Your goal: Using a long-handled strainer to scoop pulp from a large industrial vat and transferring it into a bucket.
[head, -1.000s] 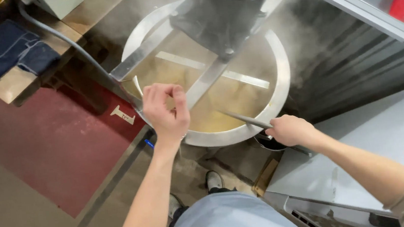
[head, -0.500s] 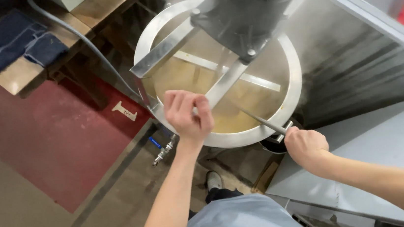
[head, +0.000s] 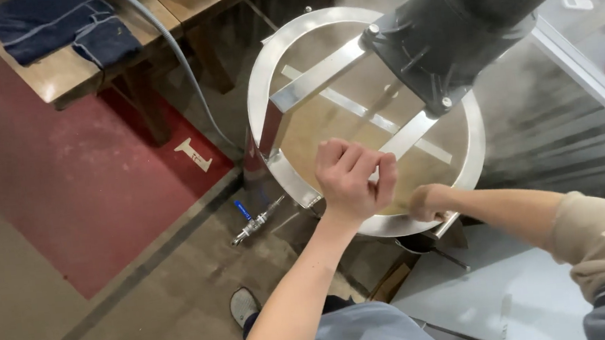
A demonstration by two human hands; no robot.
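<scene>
A large round stainless vat (head: 466,176) stood on the floor, steaming, with pale tan liquid (head: 328,127) filling it close to the rim. A flat metal crossbar (head: 323,79) spanned the opening and carried a heavy dark motor housing (head: 472,13) over the far side, evidently so that a mixer could hang in the liquid; whatever hung below it was hidden by the steam and the housing.

The left hand (head: 351,180) was held over the near rim of the vat, fingers curled loosely inward with the thumb against them. It looked nearly closed, but whether it pinched anything could not be told; nothing showed between the fingers. Raised there above the liquid, it was placed as a hand would be for dropping or sprinkling something in.

The right hand (head: 428,202) was low at the near right edge of the vat, closed around something at the rim. A thin dark rod or handle (head: 448,258) showed just below it beside a dark round object (head: 417,244), but the grip itself was blurred, so what it clasped was uncertain.

A drain valve with a blue lever (head: 256,222) stuck out near the vat's base, placed low for emptying. A grey hose (head: 181,63) ran down from the wooden worktop (head: 71,70) behind, where a folded dark blue cloth (head: 59,23) lay. A red floor mat (head: 74,177) lay beside the vat, and a pale grey surface (head: 492,292) stood at the person's right.
</scene>
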